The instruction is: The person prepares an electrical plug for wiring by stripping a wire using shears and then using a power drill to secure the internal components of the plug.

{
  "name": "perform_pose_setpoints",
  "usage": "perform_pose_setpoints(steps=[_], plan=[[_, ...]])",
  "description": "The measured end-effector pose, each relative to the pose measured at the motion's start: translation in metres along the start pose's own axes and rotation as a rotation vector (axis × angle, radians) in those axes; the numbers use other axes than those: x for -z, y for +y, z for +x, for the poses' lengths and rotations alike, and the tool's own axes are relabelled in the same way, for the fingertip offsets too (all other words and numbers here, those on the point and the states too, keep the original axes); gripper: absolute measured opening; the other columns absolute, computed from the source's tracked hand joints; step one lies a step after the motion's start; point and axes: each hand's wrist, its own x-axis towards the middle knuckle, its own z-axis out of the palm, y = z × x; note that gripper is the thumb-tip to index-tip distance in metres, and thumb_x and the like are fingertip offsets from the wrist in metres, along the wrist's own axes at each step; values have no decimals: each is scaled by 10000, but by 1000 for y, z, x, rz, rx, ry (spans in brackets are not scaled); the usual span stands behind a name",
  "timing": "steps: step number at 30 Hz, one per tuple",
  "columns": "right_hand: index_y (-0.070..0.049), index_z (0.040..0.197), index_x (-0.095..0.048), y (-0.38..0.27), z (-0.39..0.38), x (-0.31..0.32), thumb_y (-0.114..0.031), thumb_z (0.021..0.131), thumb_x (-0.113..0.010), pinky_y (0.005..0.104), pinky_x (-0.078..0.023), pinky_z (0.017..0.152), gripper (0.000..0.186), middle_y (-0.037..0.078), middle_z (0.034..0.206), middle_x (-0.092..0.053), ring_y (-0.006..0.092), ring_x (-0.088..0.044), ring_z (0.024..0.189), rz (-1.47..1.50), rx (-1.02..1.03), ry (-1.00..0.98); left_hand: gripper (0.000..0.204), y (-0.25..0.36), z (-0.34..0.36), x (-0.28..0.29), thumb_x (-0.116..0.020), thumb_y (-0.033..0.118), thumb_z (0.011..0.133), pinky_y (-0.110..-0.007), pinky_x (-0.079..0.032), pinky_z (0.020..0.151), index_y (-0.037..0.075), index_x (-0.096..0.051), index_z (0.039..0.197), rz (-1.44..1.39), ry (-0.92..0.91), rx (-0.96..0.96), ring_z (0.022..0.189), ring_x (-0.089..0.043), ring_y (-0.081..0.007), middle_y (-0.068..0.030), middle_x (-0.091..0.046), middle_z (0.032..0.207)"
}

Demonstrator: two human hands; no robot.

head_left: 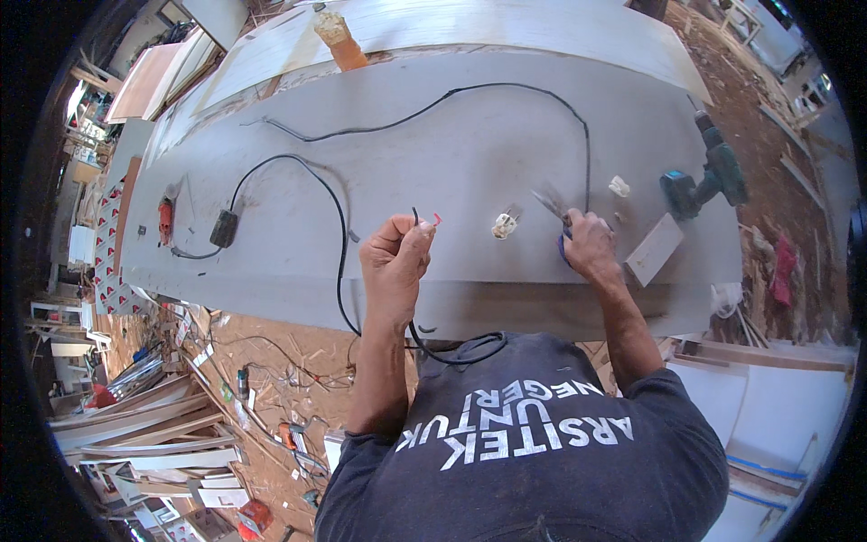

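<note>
My left hand (394, 257) is closed, pinching a black cable (341, 262) near its end, where a bit of red wire (438, 219) sticks out beside the fingertips. The cable loops down over the near table edge and across my lap. A dark box-shaped piece (224, 229) lies at the left, with black cable running from it. Over on the right, my right hand (591, 242) is closed around scissors (549, 202) with blue handles, their blades blurred and pointing away to the left. Between the hands lies a small white plug-like part (504, 226) with metal prongs.
Another black cable (433, 107) curves across the grey table (406, 163). A cordless drill (713, 172), a white block (655, 249) and a small white piece (619, 186) lie at the right. A red tool (165, 221) is far left; an orange bottle (340, 42) stands behind. Wood scraps cover the floor.
</note>
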Motion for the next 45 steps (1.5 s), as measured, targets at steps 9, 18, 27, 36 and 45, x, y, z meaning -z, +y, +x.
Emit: perform_pose_setpoints(steps=[9, 18, 27, 36, 45], plan=[[-90, 1014, -695, -95, -27, 110, -126, 793, -740, 405, -548, 845, 229, 77, 1076, -668, 283, -648, 985, 442, 1041, 660, 148, 17, 2, -18, -630, 103, 970, -192, -260, 459, 22, -664, 851, 122, -152, 88, 534, -387, -3, 55, -546, 673], [-45, 682, -575, -100, -41, 121, -91, 799, -647, 397, -474, 564, 145, 67, 631, -563, 240, -571, 597, 722, 1120, 46, 35, 44, -14, -4, -670, 10, 917, -225, -389, 523, -4, -695, 897, 520, -482, -87, 610, -503, -39, 36, -596, 700], [-11, 845, -676, -8, -29, 142, -164, 909, -677, 393, -513, 663, 165, 131, 774, -648, 243, -668, 744, 531, 448, 60, 125, 71, 5, 41, -643, 73, 932, -193, -251, 483, 96, -601, 816, 415, 127, -138, 548, -388, -15, 68, -484, 678], [-89, 1085, -708, -87, -9, 128, -125, 813, -766, 382, -574, 733, 281, 99, 992, -673, 294, -685, 875, 563, 812, 668, 134, 45, 9, 8, -640, 127, 945, -192, -229, 438, 50, -627, 836, 168, -34, -29, 505, -375, -21, 24, -528, 657], [-86, 834, -645, -145, -12, 106, -117, 812, -741, 370, -542, 626, 103, 43, 821, -646, 237, -653, 754, 786, 1076, 608, 144, 46, 2, 3, -627, 146, 970, -192, -253, 438, 46, -645, 868, 169, -114, 14, 509, -402, -22, 27, -544, 660]])
